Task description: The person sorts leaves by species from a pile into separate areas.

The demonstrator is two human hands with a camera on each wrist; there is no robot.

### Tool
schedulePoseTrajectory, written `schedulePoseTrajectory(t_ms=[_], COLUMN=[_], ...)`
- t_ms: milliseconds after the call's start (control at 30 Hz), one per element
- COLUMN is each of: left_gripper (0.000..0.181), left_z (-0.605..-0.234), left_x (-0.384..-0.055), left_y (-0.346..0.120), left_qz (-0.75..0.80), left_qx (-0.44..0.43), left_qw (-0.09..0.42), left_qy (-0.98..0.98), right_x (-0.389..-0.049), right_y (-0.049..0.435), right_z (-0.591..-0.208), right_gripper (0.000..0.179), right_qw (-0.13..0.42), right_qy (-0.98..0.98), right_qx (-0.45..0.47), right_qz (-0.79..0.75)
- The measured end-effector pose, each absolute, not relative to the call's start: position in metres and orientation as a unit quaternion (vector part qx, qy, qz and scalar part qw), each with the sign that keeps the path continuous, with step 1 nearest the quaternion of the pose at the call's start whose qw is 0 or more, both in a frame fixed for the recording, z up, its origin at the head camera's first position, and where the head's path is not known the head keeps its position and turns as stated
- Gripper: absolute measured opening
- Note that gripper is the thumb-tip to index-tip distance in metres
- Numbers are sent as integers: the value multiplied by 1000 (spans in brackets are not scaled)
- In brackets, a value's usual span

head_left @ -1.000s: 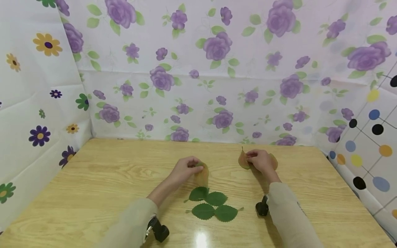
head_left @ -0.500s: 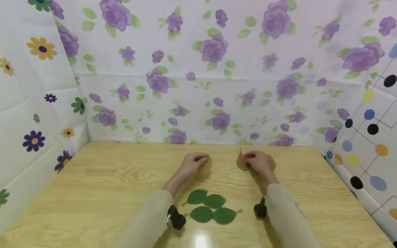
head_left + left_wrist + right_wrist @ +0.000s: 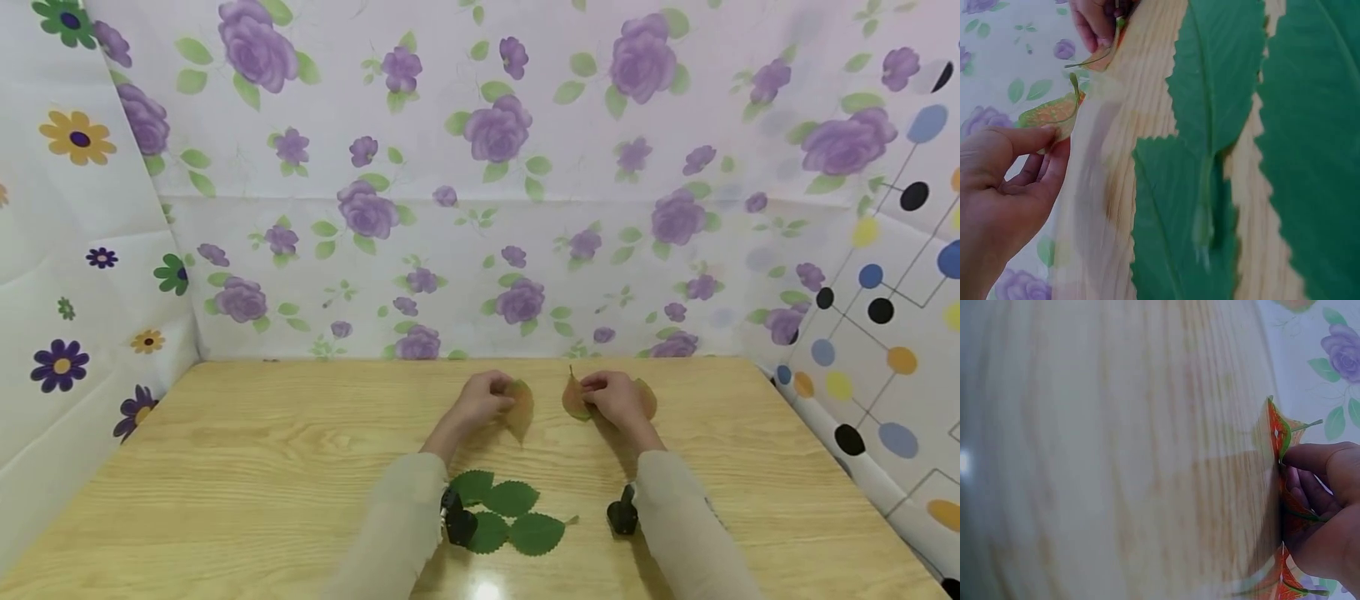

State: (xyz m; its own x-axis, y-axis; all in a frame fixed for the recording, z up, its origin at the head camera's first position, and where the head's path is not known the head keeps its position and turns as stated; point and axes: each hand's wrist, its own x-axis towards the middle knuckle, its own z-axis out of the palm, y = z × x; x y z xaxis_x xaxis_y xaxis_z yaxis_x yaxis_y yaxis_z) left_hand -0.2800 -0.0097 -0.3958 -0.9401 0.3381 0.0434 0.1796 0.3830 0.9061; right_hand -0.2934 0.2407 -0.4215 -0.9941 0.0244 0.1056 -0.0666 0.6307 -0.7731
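Reader: What do the 2 hands hold?

Author: The left hand [image 3: 480,398] pinches an orange leaf [image 3: 522,408] between thumb and fingers, the gap narrow; in the head view this leaf lies just right of the hand, its tip pointing toward the person. The right hand [image 3: 617,400] pinches a 2nd orange leaf [image 3: 573,402], likewise with a narrow gap, the stem pointing toward the floral cloth [image 3: 375,275]. A 3rd orange leaf [image 3: 648,400] shows to the right of that hand; whether any finger touches it cannot be told.

Reader: Where do the green leaves [image 3: 537,533] lie?

Author: All 4 lie on the tabletop [image 3: 262,467], nearer the person, in 2 rough rows of 2, partly hidden by the left wrist camera [image 3: 461,525].

Reader: Which step is in hand?

Author: Judged from the grouping, the orange leaves are being set out together near the cloth, apart from the green group, which appears complete.

Reader: What does the next move call for?

Author: Probably the left hand should bring its leaf across the short gap toward the 2nd, lay it flat and part the fingers gently, since the leaf looks thin. Whether it touches the tabletop cannot be told.
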Motion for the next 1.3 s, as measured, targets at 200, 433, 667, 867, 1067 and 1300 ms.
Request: schedulePoseTrajectory(t_ms=[200, 433, 667, 867, 1067, 1300], left_gripper=[20, 17, 12, 17, 22, 24], left_z=[-399, -403, -404, -404, -409, -409], left_x=[-287, -293, -295, -294, -297, -296], left_y=[7, 27, 46, 58, 60, 62], left_qz=[453, 435, 359, 277, 258, 246], left_qx=[197, 186, 143, 140, 116, 110], left_qw=[46, 12, -20, -55, -63, -62], left_qy=[868, 881, 922, 949, 957, 961], right_x=[-291, -292, -294, -293, -292, -293], right_y=[240, 241, 240, 239, 239, 240], right_z=[-417, -414, -418, -419, -417, -418], right_gripper=[17, 18, 18, 18, 17, 17], right_qw=[53, 49, 51, 51, 53, 51], right_qy=[-904, -907, -911, -913, -909, -911], right_qx=[17, 16, 24, 26, 22, 21], right_qz=[424, 417, 409, 404, 413, 409])
